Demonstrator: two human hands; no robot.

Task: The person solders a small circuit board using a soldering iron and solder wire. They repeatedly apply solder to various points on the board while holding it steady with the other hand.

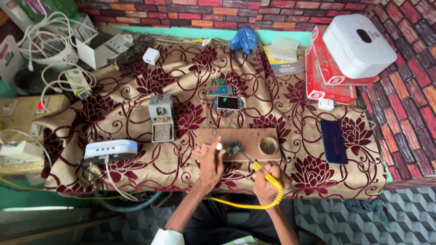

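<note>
- Spread over the worktop, a maroon-flowered gold cloth is lying under a brown wooden board at the near edge.
- On that board a small circuit board is sitting, just beside a round brass tin.
- Right hand is gripping a yellow-handled soldering iron, fingers wrapped shut around the handle, tip reaching to the circuit board.
- Left hand is pinching a thin silvery piece between closed fingers, just left of the circuit board.
- Beyond the board a small phone is lying face up.
- Farther right, a dark phone and red boxes are resting.
</note>
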